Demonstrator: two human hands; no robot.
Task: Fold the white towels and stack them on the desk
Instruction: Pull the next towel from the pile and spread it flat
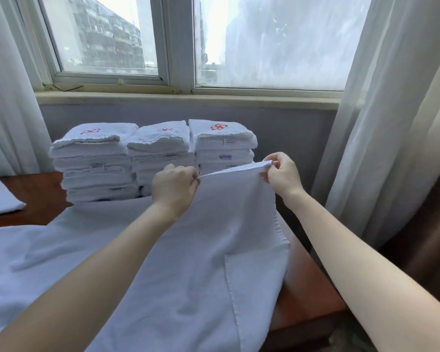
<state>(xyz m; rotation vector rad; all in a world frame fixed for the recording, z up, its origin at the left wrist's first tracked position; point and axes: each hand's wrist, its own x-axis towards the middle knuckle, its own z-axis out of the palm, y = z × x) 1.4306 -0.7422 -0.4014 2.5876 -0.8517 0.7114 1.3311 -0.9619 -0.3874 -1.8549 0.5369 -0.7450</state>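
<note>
Over the tabletop (302, 295), left hand (174, 186) and right hand (281, 174) pinch the far corners of the towel (214, 250); its length runs back toward the body

We're looking at a plain white towel (214, 237), no print anywhere, just a narrow stitched hem down its right edge, and it reads faintly blue in the shade. Behind it we have three stacks of folded towels (94, 161), all white. The rightmost top towel carries a red looped emblem (218, 127), and we catch red stitching on the other two tops as well. Small white labels (229, 142) with dark lettering dot the fronts. The desk (36, 194) shows reddish-brown wood, and on its left lies a folded cloth (0, 199), white again. Round it all we've got a grey-blue wall (290, 128), a beige sill (188, 99), white window frames (178, 47), pale sheer curtains (381, 123) and a dark brown drape (429, 237).
</note>
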